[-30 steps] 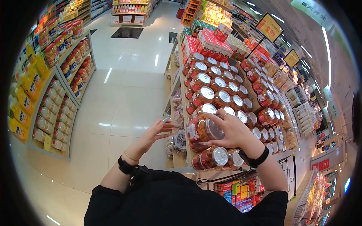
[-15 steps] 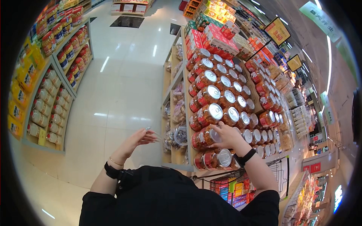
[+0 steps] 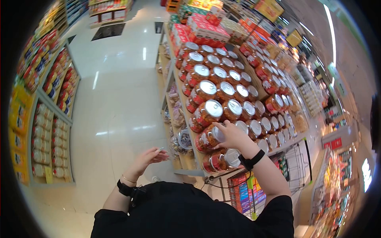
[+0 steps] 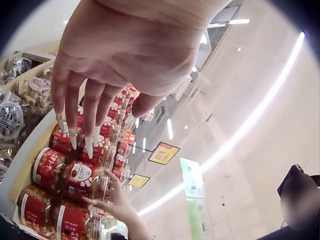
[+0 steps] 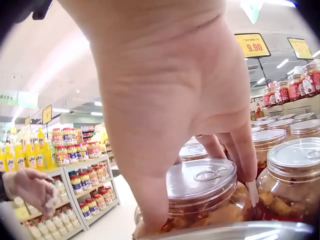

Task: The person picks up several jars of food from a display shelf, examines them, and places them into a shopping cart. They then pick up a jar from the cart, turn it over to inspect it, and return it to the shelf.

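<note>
My right hand (image 3: 234, 137) grips a clear jar (image 5: 200, 180) of orange-brown food around its upper side, thumb on one side and fingers on the other. This jar has a silver pull-ring lid and a red label, and stands in the stacked rows between neighbouring jars. In the head view a front jar (image 3: 216, 162) sits just nearer to me. Off to the left, apart from the jars, my left hand (image 3: 149, 159) hangs over the aisle side of the shelf with its fingers extended and nothing in them.
Bagged snacks and a round tub (image 3: 185, 139) fill the shelf's side below the jars. Red boxes (image 3: 206, 29) are stacked at the far end. A shopping cart (image 3: 297, 166) with packages stands at front right. Across the aisle is a shelf of white bottles (image 3: 41, 144).
The right hand has lowered the jar from above the others into the row and still holds it. The left hand has drawn back from the jar, leftward and toward me.
</note>
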`<state>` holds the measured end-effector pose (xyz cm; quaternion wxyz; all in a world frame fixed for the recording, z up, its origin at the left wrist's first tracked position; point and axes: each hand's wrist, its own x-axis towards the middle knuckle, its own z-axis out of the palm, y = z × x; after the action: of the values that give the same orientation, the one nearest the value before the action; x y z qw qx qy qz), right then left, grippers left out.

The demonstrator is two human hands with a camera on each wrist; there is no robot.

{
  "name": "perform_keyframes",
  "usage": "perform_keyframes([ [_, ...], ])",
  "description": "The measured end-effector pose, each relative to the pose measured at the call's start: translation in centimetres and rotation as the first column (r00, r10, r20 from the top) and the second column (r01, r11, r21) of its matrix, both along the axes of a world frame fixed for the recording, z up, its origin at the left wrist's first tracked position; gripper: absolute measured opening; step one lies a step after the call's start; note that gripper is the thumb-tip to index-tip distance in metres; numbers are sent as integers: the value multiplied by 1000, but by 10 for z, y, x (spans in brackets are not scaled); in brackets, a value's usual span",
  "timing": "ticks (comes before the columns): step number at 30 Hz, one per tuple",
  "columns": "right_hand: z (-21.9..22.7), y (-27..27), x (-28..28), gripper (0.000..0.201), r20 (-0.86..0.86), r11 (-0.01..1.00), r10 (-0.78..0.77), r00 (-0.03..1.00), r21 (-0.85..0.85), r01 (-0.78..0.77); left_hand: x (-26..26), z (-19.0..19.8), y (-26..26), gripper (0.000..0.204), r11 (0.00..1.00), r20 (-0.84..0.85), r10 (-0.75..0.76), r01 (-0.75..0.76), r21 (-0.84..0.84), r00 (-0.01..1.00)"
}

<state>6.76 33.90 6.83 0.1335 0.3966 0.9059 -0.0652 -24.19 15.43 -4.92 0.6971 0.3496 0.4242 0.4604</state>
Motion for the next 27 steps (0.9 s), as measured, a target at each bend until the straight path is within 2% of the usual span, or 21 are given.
perform_keyframes([
  [2, -1, -3, 5, 97, -72, 995, -92, 993, -57, 88, 7, -5, 7, 41, 998, -5, -58, 58, -17, 998],
  [4, 6, -12, 22, 91, -340, 993, -104, 935, -92, 77, 16, -12, 18, 41, 987, -4, -160, 160, -31, 987],
  [5, 12, -17, 34, 79, -471, 1000, -31, 882, -21, 24, 20, -16, 21, 39, 986, 29, -165, 165, 4, 986],
  [6, 23, -25, 47, 71, -616, 998, -58, 786, -32, 49, 25, -18, 23, 38, 985, 65, -169, 167, 35, 983],
  [7, 32, -35, 63, 63, -742, 998, -64, 667, -29, 64, 32, -17, 25, 38, 972, 68, -232, 230, 39, 970],
  [8, 36, -51, 86, 55, -806, 970, -158, 570, -18, 244, 37, -14, 25, 37, 969, 167, -247, 242, 52, 955],
  [9, 39, -69, 109, 47, -862, 913, -224, 454, -23, 407, 44, -8, 24, 36, 968, 263, -252, 245, 57, 931],
  [10, 35, -81, 141, 35, -878, 839, -170, 447, 109, 533, 51, -1, 22, 42, 953, 267, -303, 296, 65, 915],
  [11, 24, -97, 178, 28, -938, 746, -164, 304, 83, 660, 58, 3, 21, 42, 943, 265, -333, 326, 71, 905],
  [12, 17, -120, 209, 20, -957, 661, -228, 177, -19, 751, 65, 5, 20, 47, 917, 247, -398, 391, 82, 883],
  [13, -15, -136, 262, 16, -965, 594, -242, 98, -67, 802, 71, 7, 19, 53, 888, 226, -460, 452, 92, 859],
  [14, -26, -163, 286, 18, -959, 485, -283, 1, -143, 863, 78, 8, 17, 61, 868, 187, -496, 489, 89, 848],
  [16, -81, -216, 351, 24, -891, 260, -453, 24, -107, 960, 97, 15, 14, 60, 828, 155, -560, 554, 82, 814],
  [18, -152, -278, 401, 37, -817, 131, -568, 96, 26, 991, 121, 21, 12, 60, 774, 127, -633, 628, 79, 764],
  [20, -201, -335, 417, 49, -723, 145, -642, 255, 212, 967, 153, 28, 8, 58, 758, 144, -651, 648, 75, 745],
  [22, -210, -375, 412, 63, -589, 117, -797, 138, 74, 990, 190, 31, -3, 56, 750, 160, -659, 658, 66, 735],
  [24, -231, -399, 418, 68, -619, 138, -771, 149, 66, 988, 229, 23, -14, 50, 773, 248, -621, 633, 41, 743],
  [25, -243, -408, 423, 73, -643, 163, -747, 168, 66, 984, 247, 20, -21, 50, 771, 231, -626, 635, 39, 745],
  [26, -257, -416, 433, 76, -644, 208, -750, 150, -15, 978, 264, 18, -30, 48, 752, 254, -640, 660, 12, 725],
  [27, -262, -422, 438, 76, -658, 209, -740, 141, -25, 978, 280, 15, -35, 46, 733, 275, -653, 681, -8, 706],
])
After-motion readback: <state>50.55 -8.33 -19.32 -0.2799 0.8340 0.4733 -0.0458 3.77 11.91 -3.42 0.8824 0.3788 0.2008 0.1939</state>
